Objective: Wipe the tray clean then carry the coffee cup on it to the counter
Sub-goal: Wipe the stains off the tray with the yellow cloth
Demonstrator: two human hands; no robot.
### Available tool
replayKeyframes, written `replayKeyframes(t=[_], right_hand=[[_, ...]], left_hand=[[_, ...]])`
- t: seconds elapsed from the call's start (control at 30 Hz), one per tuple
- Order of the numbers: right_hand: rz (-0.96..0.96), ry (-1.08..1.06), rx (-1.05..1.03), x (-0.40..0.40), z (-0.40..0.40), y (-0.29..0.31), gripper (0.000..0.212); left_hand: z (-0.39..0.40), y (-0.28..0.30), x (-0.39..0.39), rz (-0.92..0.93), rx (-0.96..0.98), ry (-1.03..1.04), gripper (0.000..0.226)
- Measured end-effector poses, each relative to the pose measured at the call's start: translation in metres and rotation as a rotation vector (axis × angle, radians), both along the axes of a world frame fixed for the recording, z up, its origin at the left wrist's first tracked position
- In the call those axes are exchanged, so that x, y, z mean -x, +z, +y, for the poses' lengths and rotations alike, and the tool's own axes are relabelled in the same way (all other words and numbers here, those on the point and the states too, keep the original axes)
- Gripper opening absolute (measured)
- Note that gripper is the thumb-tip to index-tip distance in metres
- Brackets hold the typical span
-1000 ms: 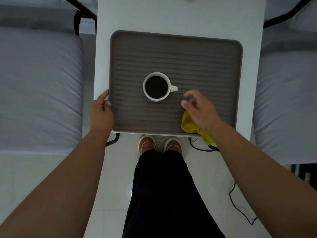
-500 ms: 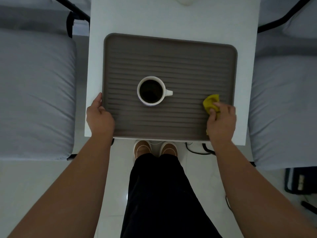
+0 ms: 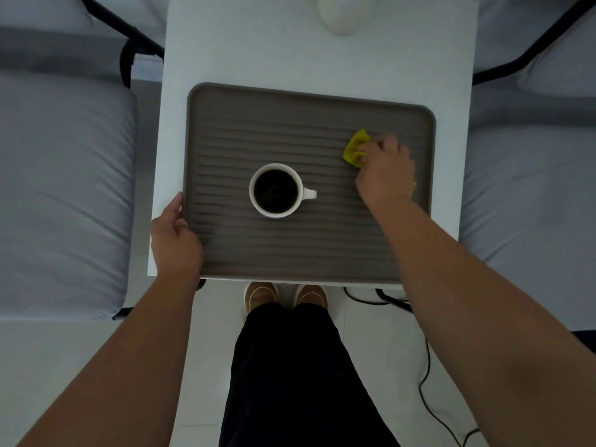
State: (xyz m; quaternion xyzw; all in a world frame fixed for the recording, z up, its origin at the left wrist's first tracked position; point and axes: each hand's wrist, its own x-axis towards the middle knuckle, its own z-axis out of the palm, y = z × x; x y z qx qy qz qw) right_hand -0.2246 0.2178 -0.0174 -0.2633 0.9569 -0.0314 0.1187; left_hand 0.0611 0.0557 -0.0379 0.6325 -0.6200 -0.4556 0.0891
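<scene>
On the white table a ribbed tray is laid flat, with a full cup stood near its middle. A soft yellow cloth is pinched and pressed to the far right ribs by the right hand, while the near left rim is clasped by the left hand. Because the coffee is judged spill-prone, the stiff tray is best gripped at both short edges and kept level.
</scene>
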Motion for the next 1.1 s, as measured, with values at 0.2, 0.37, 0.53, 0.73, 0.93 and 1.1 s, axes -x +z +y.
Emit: replayKeyframes(t=[0.2,0.37,0.53,0.73,0.93,1.1], right_hand=[[-0.001,-0.200,-0.078,0.017,0.042,0.001,0.044],[-0.032,-0.163,0.001,-0.005,0.008,0.002,0.038],[-0.174,0.123,0.247,-0.024,-0.044,-0.004,0.027],[-0.147,0.122,0.217,0.010,-0.066,-0.012,0.030],[-0.021,-0.187,0.029,0.056,0.013,-0.004,0.043],[-0.048,-0.249,0.195,0.041,0.006,-0.013,0.030]], left_hand=[[0.000,0.001,0.003,0.005,0.016,-0.027,0.057],[-0.001,-0.002,0.001,0.000,-0.001,-0.028,0.059],[-0.001,-0.004,-0.003,-0.027,-0.015,-0.032,0.059],[-0.001,-0.004,-0.001,-0.006,0.001,-0.014,0.057],[0.000,-0.002,0.002,0.019,0.009,-0.011,0.055],[-0.003,-0.005,-0.002,0.016,-0.004,-0.035,0.054]])
